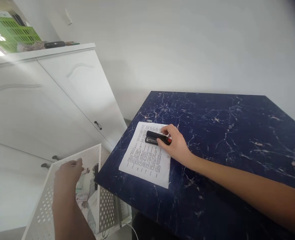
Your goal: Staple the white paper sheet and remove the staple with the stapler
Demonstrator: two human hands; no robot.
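Note:
My right hand (175,143) grips one end of a black stapler (158,137) with a red patch, thumb on the near side and fingers on the far side. The stapler lies flat on a stack of printed paper (142,161). That paper rests near the left edge of a dark blue marble-patterned table (212,133). Over a white perforated basket (106,205), left of the table, hangs my left hand (68,170). Its fingers are curled closed, and what they hold, if anything, is hidden.
A small pale grey piece (149,121) lies just beyond the paper's top edge. Cards and papers (83,188) fill the basket. Behind it stands a white cabinet (69,96) with dark handles, topped by a green basket (14,33) and a dark object (54,44).

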